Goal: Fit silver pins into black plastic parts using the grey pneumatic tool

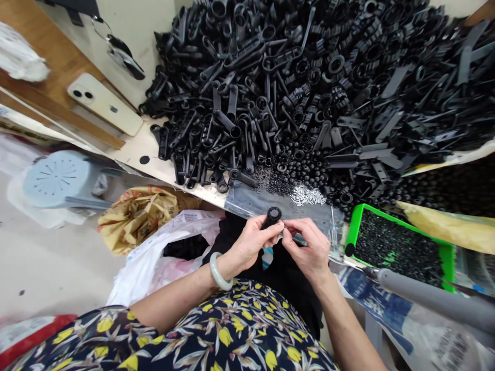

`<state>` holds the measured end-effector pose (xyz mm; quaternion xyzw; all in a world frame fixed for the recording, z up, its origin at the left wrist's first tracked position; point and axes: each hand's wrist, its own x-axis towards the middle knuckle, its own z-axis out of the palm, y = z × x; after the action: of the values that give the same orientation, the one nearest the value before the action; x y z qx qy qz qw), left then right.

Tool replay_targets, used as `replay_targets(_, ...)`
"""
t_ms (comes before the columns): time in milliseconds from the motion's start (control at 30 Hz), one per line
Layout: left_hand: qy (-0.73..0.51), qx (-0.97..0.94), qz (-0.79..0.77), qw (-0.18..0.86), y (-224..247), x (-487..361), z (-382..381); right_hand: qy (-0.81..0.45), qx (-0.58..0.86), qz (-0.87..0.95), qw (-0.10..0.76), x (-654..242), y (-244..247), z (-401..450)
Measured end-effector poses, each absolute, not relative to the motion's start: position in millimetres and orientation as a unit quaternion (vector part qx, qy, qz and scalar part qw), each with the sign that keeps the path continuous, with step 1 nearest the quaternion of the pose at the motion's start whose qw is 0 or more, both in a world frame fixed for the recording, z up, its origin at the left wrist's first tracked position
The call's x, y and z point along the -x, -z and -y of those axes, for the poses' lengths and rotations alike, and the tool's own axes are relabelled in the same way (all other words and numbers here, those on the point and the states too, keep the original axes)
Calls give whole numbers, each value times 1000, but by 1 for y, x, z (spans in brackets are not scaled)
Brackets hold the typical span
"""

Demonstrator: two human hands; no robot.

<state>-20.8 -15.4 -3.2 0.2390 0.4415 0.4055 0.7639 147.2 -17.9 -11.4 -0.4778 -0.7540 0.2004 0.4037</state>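
Note:
Close in front of my body, my left hand (253, 242) grips a black plastic part with a round ringed end (274, 213), its end facing up. My right hand (307, 245) is beside it, thumb and forefinger pinched together at the side of that part. Whatever sits between those right fingertips is too small to make out. Just beyond my hands, a pile of small silver pins (308, 195) lies on a dark mat (247, 202). Tiny black balls and rings (305, 167) are heaped behind the pins.
A large heap of black plastic parts (240, 93) covers the table's back. To the right stand a green tray (358, 226) of small black pieces and a grey cylindrical tool (425, 293). Left are a phone (104, 105), a blue stool (58, 178) and a brown bag (133, 214).

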Motion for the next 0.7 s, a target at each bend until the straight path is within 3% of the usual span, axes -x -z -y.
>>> replay_targets(367,-381,-175,-390,820,-11,27,22,-206,481,760,386,-159,11,13)
replay_targets(700,-382,-212,-426,792,-2,24,28,-187,449,810,327,-157,18,11)
